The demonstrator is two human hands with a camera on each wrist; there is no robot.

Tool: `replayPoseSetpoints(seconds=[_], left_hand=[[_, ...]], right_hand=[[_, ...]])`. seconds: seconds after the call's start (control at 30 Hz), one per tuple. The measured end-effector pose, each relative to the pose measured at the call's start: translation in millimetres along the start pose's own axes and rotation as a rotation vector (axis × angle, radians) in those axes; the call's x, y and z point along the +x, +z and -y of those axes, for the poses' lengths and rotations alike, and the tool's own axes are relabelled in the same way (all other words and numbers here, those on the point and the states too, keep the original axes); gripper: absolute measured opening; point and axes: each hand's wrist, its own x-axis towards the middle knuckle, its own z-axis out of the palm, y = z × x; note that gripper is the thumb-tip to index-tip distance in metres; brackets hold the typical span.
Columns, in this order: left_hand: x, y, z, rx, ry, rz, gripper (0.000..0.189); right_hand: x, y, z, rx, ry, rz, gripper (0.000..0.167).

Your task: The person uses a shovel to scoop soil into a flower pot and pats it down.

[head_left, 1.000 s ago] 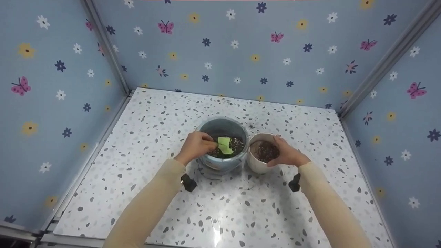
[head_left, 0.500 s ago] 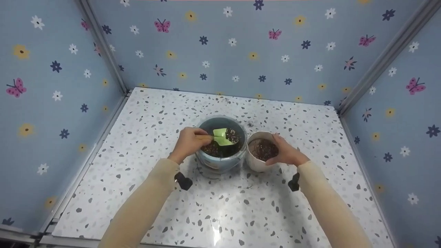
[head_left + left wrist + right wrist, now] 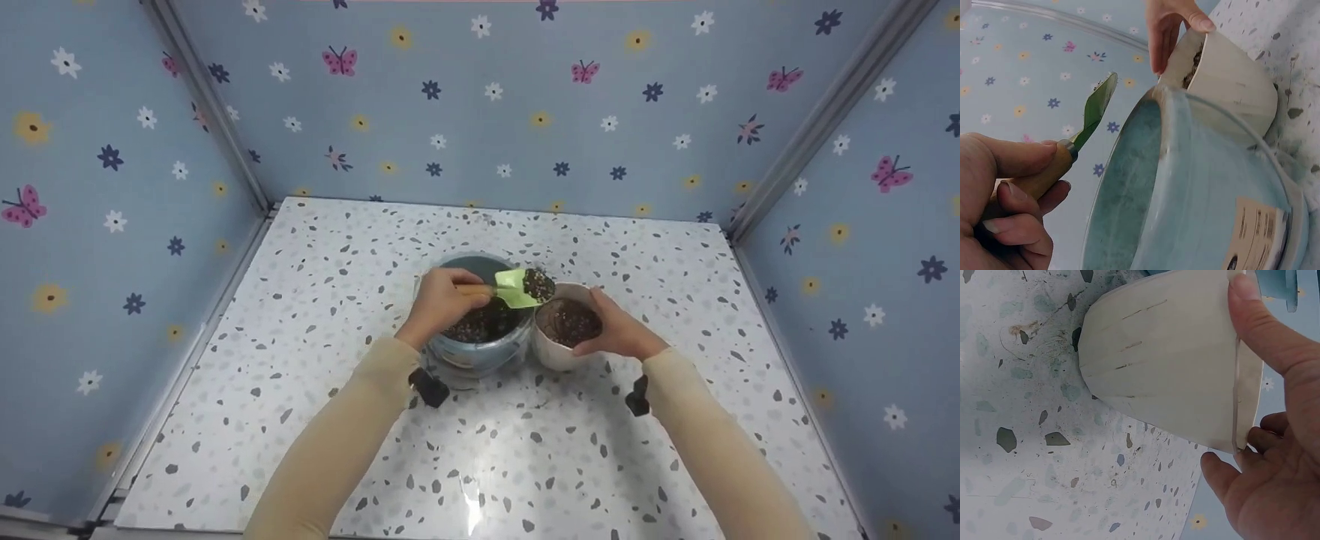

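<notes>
My left hand [image 3: 442, 304] grips the wooden handle of a small garden trowel [image 3: 514, 290] with a green blade. Dark, speckled soil [image 3: 538, 285] is heaped at the blade's tip, which is raised over the right rim of the blue pot [image 3: 480, 357], close to the white pot's rim. The white pot [image 3: 556, 355] stands upright at the blue pot's right, with brown soil [image 3: 576, 322] inside. My right hand [image 3: 622, 330] holds the white pot by its rim, thumb [image 3: 1266, 332] on the near side and fingers toward the far side. More soil [image 3: 476, 324] lies in the blue pot.
Both pots stand on a white speckled tabletop [image 3: 480, 450]. Flower-patterned blue panels [image 3: 465, 97] close in the back and both sides. A paper label [image 3: 1255, 233] sticks to the blue pot. Some dark crumbs [image 3: 1024, 329] and fine strands lie on the table near the white pot.
My left hand has lifted the trowel out of the blue pot with soil on it and moved it right, toward the white pot. My right hand keeps its hold on the white pot.
</notes>
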Motion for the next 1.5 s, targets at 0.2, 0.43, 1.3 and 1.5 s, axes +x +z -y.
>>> replayPoseSetpoints(seconds=[0.2, 0.43, 1.3, 1.5], left_hand=[[5.6, 22.4, -5.7, 0.018, 0.028, 0.026, 0.025], [11.3, 44.8, -11.3, 0.038, 0.021, 0.074, 0.018], [26.7, 70.8, -32.1, 0.321, 0.036, 0.148, 0.004], [25.0, 68.8, -40.3, 0.311, 0.049, 0.145, 0.01]], right_hand=[[2.1, 1.5, -2.3, 0.053, -0.06, -0.016, 0.112], [2.9, 3.8, 0.1, 0.038, -0.006, 0.021, 0.132], [4.1, 2.5, 4.5, -0.026, 0.047, 0.005, 0.128], [5.3, -1.8, 3.4, -0.002, 0.001, -0.015, 0.116]])
